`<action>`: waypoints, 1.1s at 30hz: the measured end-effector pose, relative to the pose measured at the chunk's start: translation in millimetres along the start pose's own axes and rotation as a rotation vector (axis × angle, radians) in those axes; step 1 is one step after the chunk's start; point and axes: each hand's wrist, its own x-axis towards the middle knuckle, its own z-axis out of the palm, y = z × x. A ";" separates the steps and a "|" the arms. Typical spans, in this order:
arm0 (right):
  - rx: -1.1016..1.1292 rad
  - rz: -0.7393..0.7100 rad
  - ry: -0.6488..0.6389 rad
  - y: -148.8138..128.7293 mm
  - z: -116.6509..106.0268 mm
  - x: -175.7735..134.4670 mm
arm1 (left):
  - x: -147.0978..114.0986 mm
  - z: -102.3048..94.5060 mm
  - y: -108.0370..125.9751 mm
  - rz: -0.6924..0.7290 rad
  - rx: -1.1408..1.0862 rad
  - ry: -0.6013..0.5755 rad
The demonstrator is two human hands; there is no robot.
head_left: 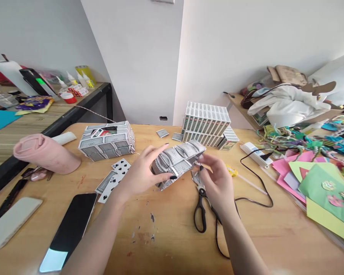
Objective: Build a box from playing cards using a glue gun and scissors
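Observation:
My left hand [140,170] grips the left end of a curved piece made of playing cards [179,158], thumb in front and fingers behind. The piece is tilted above the table, its grey patterned card backs facing up. At its right end, my right hand [218,181] is closed, its fingertips pinching at the edge; a small light bit shows there. Black-handled scissors [200,215] lie under my right hand, their blades partly hidden. A box of playing cards [107,141] with an opening in its top stands at the back left. Loose playing cards [114,181] lie beside my left forearm.
Stacked card packs [206,120] stand against the wall. A black phone [74,221] and a pink roll [47,154] lie to the left. To the right are a black cable [263,187], a power strip [255,154], a yellow glue gun [232,170] and coloured paper [326,191].

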 end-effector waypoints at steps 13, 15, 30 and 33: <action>0.667 0.503 -0.175 -4.7 31.1 -23.0 | -22.0 37.7 3.1 -0.009 0.038 0.118; 0.685 0.531 -0.186 -3.3 29.2 -22.2 | -25.8 42.7 3.8 -0.002 0.043 0.184; 0.199 0.414 -0.248 13.7 10.6 -26.1 | -4.3 59.0 -19.1 -0.005 -0.562 -0.104; 0.055 0.388 -0.225 13.0 6.8 -30.3 | -4.8 61.7 -17.3 -0.010 -0.523 -0.115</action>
